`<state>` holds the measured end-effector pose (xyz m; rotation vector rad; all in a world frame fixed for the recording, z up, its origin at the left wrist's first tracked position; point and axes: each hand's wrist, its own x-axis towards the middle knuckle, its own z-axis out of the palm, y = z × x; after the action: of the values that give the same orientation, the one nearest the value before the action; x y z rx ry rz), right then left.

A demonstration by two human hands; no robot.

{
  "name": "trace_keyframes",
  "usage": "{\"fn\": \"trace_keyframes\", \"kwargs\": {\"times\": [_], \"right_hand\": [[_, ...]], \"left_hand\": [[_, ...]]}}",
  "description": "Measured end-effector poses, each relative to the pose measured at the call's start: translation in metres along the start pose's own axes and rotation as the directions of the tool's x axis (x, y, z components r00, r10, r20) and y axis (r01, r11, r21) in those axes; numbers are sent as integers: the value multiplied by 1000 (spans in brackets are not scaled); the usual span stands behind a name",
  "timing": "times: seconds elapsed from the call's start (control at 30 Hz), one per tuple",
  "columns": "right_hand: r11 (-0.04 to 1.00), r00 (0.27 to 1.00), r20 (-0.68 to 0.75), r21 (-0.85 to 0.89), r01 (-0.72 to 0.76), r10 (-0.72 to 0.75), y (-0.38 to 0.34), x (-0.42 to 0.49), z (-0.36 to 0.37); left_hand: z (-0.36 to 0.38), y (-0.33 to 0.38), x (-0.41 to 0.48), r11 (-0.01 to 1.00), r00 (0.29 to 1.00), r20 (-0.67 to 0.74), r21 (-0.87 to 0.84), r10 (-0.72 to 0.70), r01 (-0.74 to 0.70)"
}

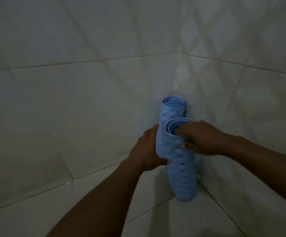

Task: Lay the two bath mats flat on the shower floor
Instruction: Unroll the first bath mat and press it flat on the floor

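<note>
Two light blue rubber bath mats, each rolled into a tube, stand upright in the corner of the tiled shower. The nearer rolled mat has bumps and small holes and stands on the floor. My left hand grips its left side. My right hand holds its top rim, fingers inside the roll and thumb on the outside. The farther rolled mat stands behind it against the wall, untouched, its lower part hidden.
Pale tiled walls meet in the corner just behind the mats. The pale tiled shower floor spreads toward me and to the left. The light is dim.
</note>
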<state>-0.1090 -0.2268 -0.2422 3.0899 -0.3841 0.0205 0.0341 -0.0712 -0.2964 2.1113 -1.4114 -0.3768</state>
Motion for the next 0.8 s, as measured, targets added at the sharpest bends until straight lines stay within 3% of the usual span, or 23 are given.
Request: {"fn": "trace_keyframes", "kwargs": {"times": [0.13, 0.3, 0.47, 0.6, 0.7, 0.8], "right_hand": [[971, 980, 94, 179, 156, -175, -70, 18, -26], [945, 940, 226, 265, 193, -255, -176, 53, 17], [974, 920, 343, 184, 129, -187, -287, 114, 86], [988, 963, 250, 142, 68, -102, -337, 126, 134], [985, 981, 187, 169, 17, -49, -352, 136, 166], [934, 958, 285, 351, -64, -41, -350, 143, 196]], "left_hand": [[-39, -39, -48, 962, 981, 118, -208, -156, 178], [-65, -109, -149, 915, 913, 72, -14, -401, 403], [-84, -181, -227, 758, 789, -55, 245, -612, 605], [-67, -233, -268, 661, 718, -202, 287, -666, 693], [-36, -268, -289, 581, 728, -303, 451, -615, 678], [2, -287, -303, 698, 830, -131, 479, -542, 532]]}}
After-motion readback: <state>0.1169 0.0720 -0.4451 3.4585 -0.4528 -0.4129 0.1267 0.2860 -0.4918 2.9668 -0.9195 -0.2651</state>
